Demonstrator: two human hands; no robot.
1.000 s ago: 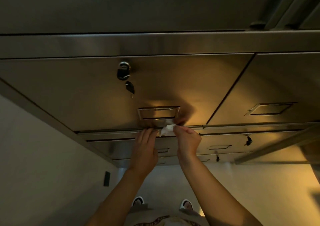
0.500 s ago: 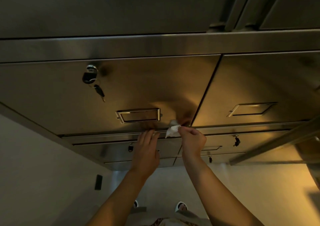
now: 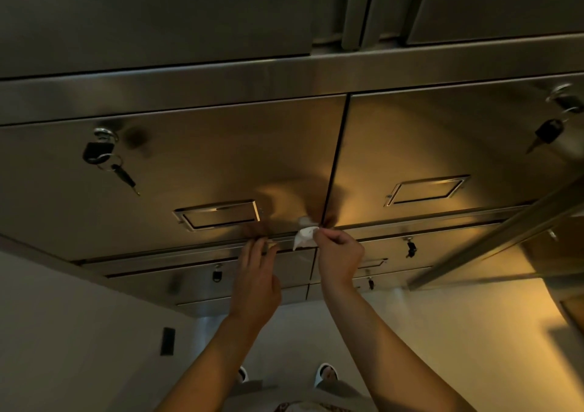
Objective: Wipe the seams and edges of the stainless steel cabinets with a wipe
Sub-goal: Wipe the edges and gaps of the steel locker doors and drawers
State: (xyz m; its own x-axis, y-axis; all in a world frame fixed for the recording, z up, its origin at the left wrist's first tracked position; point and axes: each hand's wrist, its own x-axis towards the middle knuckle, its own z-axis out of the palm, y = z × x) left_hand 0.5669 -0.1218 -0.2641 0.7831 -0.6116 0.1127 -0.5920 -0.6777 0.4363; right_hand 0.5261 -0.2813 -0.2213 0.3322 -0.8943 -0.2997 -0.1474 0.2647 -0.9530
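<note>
Stainless steel cabinet doors [image 3: 221,165] fill the view, split by a dark vertical seam [image 3: 335,159]. My right hand [image 3: 339,258] pinches a small white wipe [image 3: 304,236] and holds it against the horizontal ledge at the foot of that seam. My left hand [image 3: 257,280] lies to the left of it with straight fingers, the fingertips touching the same ledge below the recessed handle [image 3: 219,214].
Keys hang from a lock [image 3: 101,152] on the left door and from another lock [image 3: 559,117] on the right door, which has its own recessed handle [image 3: 426,189]. Lower drawers with small keys [image 3: 410,247] run below. A white wall stands to the left.
My right hand has carried the wipe to the right along the ledge, from below the handle to the vertical seam. The view has shifted right too. My left hand stays on the ledge.
</note>
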